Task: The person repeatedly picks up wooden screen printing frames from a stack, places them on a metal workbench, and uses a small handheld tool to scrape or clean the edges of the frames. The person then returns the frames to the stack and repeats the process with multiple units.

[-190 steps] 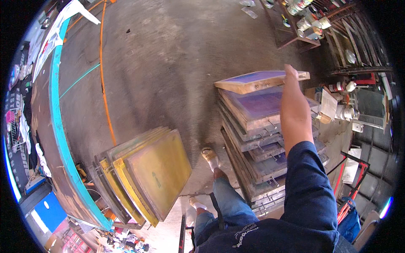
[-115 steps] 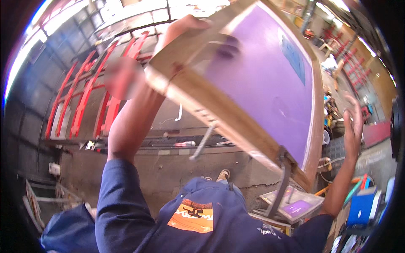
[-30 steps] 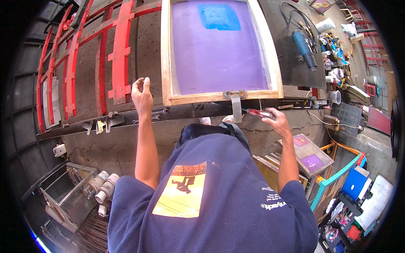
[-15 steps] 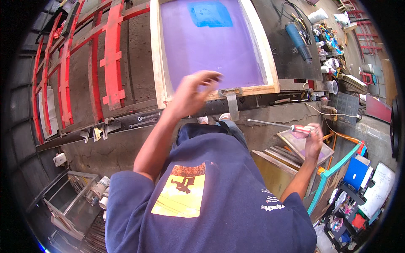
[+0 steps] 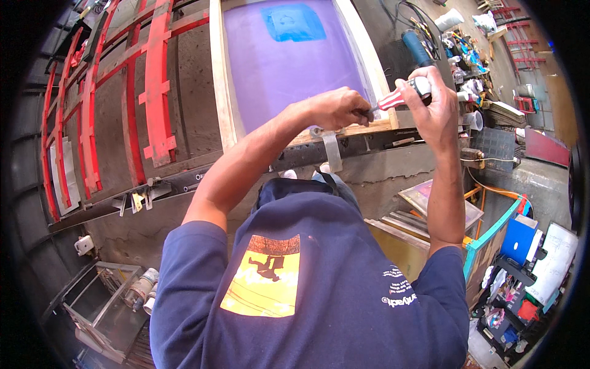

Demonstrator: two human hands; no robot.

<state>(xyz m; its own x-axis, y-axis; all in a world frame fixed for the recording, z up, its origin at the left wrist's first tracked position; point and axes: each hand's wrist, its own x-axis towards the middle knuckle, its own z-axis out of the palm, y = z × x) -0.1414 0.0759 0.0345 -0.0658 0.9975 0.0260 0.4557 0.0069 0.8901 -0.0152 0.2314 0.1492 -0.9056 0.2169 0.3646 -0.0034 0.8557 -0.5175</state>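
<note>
A wooden screen frame (image 5: 216, 74) with purple mesh (image 5: 283, 74) and a blue patch (image 5: 294, 21) lies on the bench. A metal bracket (image 5: 332, 154) hangs from its near edge. Over the near right part of the frame, my right hand (image 5: 435, 107) grips a screwdriver (image 5: 392, 99) by its red, white and dark handle, pointing leftward. My left hand (image 5: 343, 108) is closed at the screwdriver's shaft end, above the near rail; whether it pinches the tip or something else is hidden by the fingers.
Red racks (image 5: 158, 92) fill the left. A blue cylindrical tool (image 5: 416, 48) with coiled cable lies right of the screen, among cups and clutter. Below right lean more screens (image 5: 439, 203) beside a teal-edged table (image 5: 498, 222). A glass-sided case (image 5: 101, 307) stands at lower left.
The purple screen has gone from upright in my hands to flat on the bench. In the last second both hands moved up and together, bringing the screwdriver to the frame's near right part.
</note>
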